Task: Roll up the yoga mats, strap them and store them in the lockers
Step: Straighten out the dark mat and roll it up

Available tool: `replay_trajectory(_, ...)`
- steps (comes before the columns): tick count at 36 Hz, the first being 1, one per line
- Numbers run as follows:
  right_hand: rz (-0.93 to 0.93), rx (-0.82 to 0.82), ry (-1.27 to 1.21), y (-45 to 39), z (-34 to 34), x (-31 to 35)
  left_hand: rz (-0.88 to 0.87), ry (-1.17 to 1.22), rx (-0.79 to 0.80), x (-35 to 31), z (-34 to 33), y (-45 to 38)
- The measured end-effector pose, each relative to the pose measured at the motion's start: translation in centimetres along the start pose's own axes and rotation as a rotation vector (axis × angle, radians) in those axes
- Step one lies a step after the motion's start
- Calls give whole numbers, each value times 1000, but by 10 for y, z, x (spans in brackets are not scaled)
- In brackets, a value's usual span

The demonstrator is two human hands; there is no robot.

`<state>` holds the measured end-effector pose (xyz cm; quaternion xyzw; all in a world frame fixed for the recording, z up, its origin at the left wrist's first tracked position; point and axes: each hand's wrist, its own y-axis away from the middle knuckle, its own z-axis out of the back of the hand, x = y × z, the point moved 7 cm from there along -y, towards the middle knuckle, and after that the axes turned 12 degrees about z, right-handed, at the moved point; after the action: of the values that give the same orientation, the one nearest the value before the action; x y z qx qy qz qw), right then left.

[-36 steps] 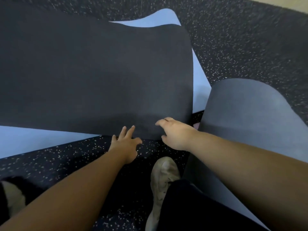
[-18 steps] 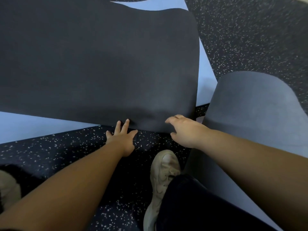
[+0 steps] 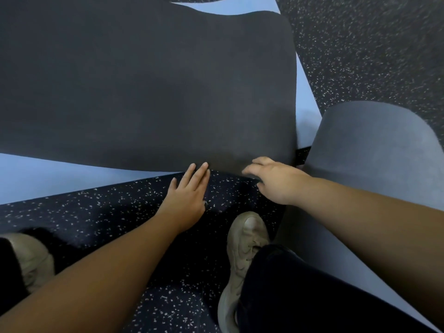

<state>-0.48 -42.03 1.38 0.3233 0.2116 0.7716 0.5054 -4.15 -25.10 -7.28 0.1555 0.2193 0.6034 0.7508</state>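
- At the near edge of the dark mat (image 3: pixel 144 92), our left hand (image 3: pixel 186 200) lies flat with its fingers straight and close together, the fingertips (image 3: pixel 204 165) touching or just over that edge; we cannot tell whether they slip beneath it.
- Just beside it, our right hand (image 3: pixel 276 181) reaches to the same edge near the mat's right corner, fingers loosely curled and blurred, so we cannot tell whether they pinch the mat or only rest on it.
- Both our forearms come in bare from the bottom of the view, left and right.
- Spread flat, the dark mat fills the upper left and lies askew on top of a light blue mat (image 3: pixel 36 179), which shows below its near edge, along its right side and at the top.
- A grey mat (image 3: pixel 372 152) lies to the right, its rounded end just beside the dark mat's right corner, running under our right arm.
- Below our hands, a beige shoe (image 3: pixel 242 255) stands on the speckled floor (image 3: pixel 96 212), with a dark trouser leg above it.
- Our other shoe (image 3: pixel 33 260) shows at the left edge.
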Motion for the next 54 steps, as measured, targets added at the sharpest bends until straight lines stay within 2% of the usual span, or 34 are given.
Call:
replay_trajectory(6,-1,-105,111,-6,28,3,-3,-22,-32,11,27,12)
replay_trajectory(12,-48,-45,218,-15,33,18,-12,23,-94,21,50,21)
replay_trajectory(17,-109,-75,281,-31,32,39,1,94,-147,26,59,27)
replay_trajectory(23,-97,-135,171,-34,50,62,-8,340,-132,37,68,27)
replay_trajectory(31,-60,-398,-108,-28,90,101,32,742,-351,39,115,41)
replay_trajectory(36,-5,-515,-229,-9,117,135,124,987,-382,42,145,63)
replay_trajectory(40,57,-556,-326,14,133,171,118,900,-412,46,164,85)
replay_trajectory(44,94,-564,-383,39,137,207,177,882,-553,71,189,113)
replay_trajectory(49,151,-600,-486,75,137,242,108,656,-615,95,217,152)
replay_trajectory(54,278,-632,-244,113,129,271,100,443,-641,115,238,196)
